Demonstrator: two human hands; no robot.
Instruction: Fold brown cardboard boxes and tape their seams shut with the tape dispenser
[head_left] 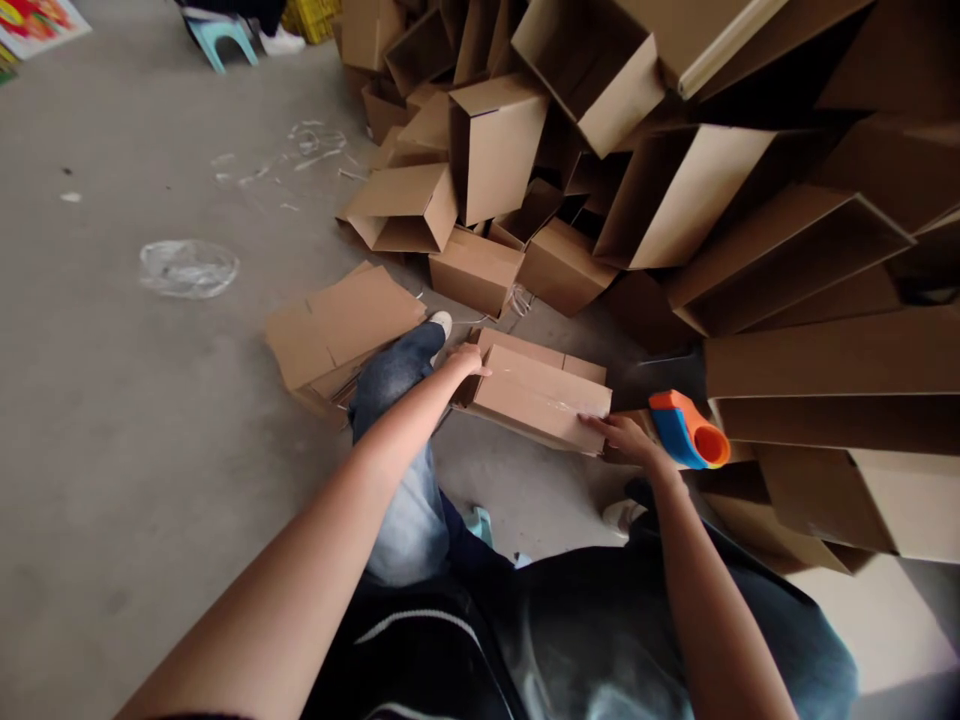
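A small brown cardboard box (536, 390) lies in front of my knees, a strip of clear tape showing along its upper face. My left hand (466, 360) is closed on the box's left end, its index finger lying over the edge. At the opposite end, my right hand (626, 437) grips the near right corner with its fingertips on the upper face. Just right of that hand sits an orange and blue tape dispenser (688, 430). Flat folded cardboard (337, 325) is stacked beside my left leg.
Many open cardboard boxes (499, 150) are heaped ahead and to the right. Clear plastic wrap (189, 268) and scraps of strapping (307, 150) litter the concrete floor. Farther back stands a light blue stool (221, 38), with another person's shoe (282, 42) beside it.
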